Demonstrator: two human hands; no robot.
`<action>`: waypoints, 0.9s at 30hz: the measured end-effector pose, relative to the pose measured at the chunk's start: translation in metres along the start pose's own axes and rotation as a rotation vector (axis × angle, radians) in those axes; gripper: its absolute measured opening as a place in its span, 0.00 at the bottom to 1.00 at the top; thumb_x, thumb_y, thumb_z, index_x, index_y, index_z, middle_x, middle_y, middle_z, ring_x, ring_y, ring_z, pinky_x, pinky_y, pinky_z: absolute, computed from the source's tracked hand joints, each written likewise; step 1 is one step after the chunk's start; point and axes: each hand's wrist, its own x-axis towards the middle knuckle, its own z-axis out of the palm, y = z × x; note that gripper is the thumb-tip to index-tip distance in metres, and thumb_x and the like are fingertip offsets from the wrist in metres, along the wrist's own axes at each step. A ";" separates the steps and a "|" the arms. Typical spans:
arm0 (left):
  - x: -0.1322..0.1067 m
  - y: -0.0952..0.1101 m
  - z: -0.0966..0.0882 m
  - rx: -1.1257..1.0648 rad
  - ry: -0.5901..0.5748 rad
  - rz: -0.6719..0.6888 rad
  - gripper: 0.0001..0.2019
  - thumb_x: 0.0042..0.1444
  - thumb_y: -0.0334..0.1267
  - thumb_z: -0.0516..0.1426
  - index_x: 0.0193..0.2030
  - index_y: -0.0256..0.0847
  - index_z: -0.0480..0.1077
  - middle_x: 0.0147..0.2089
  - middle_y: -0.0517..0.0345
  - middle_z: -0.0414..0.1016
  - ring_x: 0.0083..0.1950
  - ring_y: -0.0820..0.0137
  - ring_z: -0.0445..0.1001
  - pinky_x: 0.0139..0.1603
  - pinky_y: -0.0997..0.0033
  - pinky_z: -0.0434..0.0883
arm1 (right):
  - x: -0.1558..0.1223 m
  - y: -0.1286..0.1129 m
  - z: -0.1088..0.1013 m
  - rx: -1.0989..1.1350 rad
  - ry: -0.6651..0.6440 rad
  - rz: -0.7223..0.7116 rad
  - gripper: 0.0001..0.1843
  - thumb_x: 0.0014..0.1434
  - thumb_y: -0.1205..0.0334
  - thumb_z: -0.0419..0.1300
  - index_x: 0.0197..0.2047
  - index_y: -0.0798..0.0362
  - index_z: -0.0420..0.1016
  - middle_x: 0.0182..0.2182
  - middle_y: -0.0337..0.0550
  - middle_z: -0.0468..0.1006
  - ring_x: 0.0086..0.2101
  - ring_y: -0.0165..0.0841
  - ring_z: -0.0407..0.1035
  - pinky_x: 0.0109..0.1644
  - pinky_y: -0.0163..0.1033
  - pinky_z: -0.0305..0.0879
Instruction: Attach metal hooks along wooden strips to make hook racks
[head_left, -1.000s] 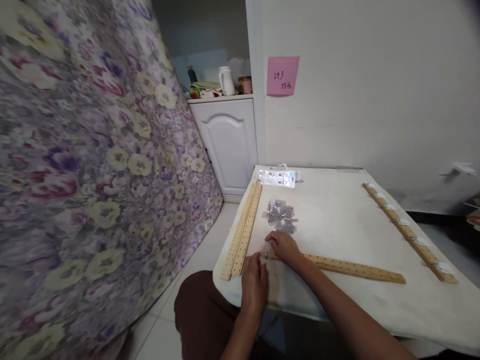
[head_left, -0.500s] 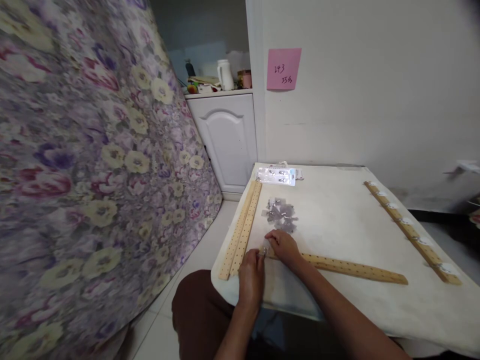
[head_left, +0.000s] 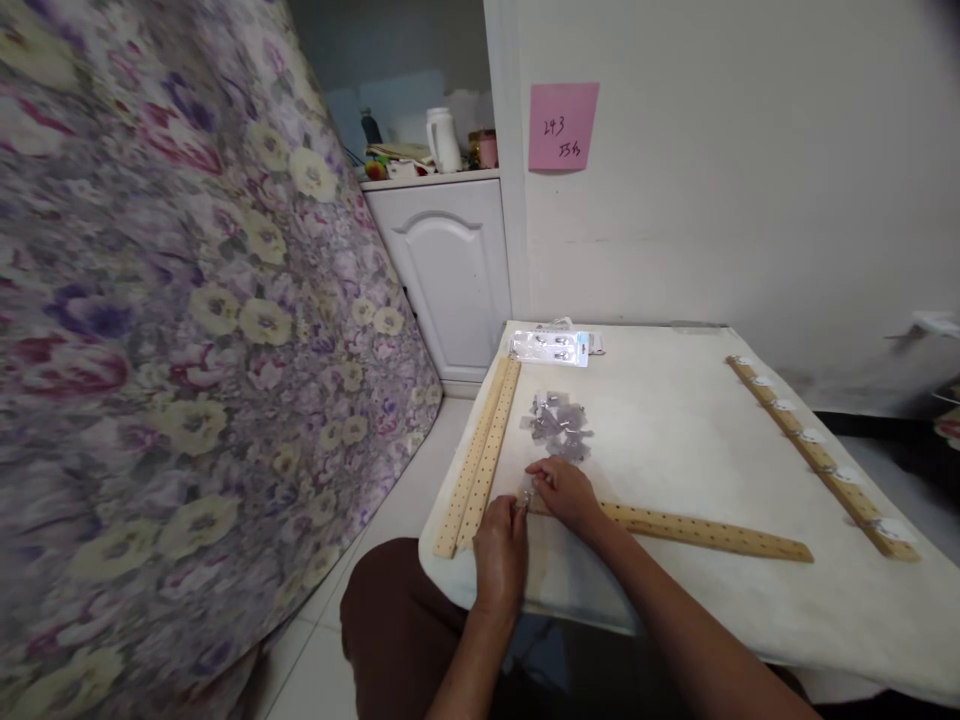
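My left hand (head_left: 501, 545) and my right hand (head_left: 564, 490) meet at the near left of the table. Between their closed fingertips is a small clear plastic piece (head_left: 529, 492) with a shiny metal part, its details too small to make out. Both hands pinch it over the left end of a perforated wooden strip (head_left: 705, 532). Whether the piece touches the wood, I cannot tell. Beyond my right hand lies a loose pile of similar clear plastic pieces (head_left: 559, 424) with metal bits.
Two more perforated wooden strips (head_left: 487, 450) lie side by side along the table's left edge. At the right edge, another strip (head_left: 817, 455) carries several white pieces. A clear package (head_left: 550, 347) is at the back of the table (head_left: 660, 410). A flowered curtain (head_left: 225, 380) hangs left.
The whole view has shifted very slightly. Both hands keep their pinch on the clear piece at nearly the same spot.
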 end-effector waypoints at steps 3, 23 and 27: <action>0.000 0.000 0.000 -0.002 0.001 0.006 0.10 0.61 0.41 0.48 0.37 0.42 0.68 0.35 0.55 0.74 0.37 0.65 0.73 0.38 0.67 0.65 | 0.000 0.000 0.001 -0.004 -0.003 -0.005 0.14 0.55 0.67 0.54 0.43 0.49 0.75 0.38 0.43 0.77 0.39 0.33 0.70 0.45 0.36 0.62; 0.000 -0.003 0.003 -0.027 0.028 0.003 0.08 0.60 0.41 0.50 0.38 0.43 0.68 0.33 0.57 0.74 0.35 0.66 0.72 0.37 0.68 0.66 | 0.006 0.009 0.005 0.037 0.019 -0.008 0.15 0.55 0.70 0.51 0.41 0.51 0.76 0.40 0.44 0.78 0.43 0.34 0.69 0.49 0.39 0.63; 0.000 -0.004 0.004 -0.033 0.044 0.018 0.09 0.60 0.41 0.50 0.40 0.43 0.68 0.34 0.57 0.74 0.36 0.66 0.72 0.38 0.67 0.67 | 0.006 0.008 0.005 0.037 0.015 -0.004 0.15 0.55 0.70 0.52 0.41 0.51 0.76 0.40 0.44 0.77 0.43 0.34 0.69 0.49 0.39 0.63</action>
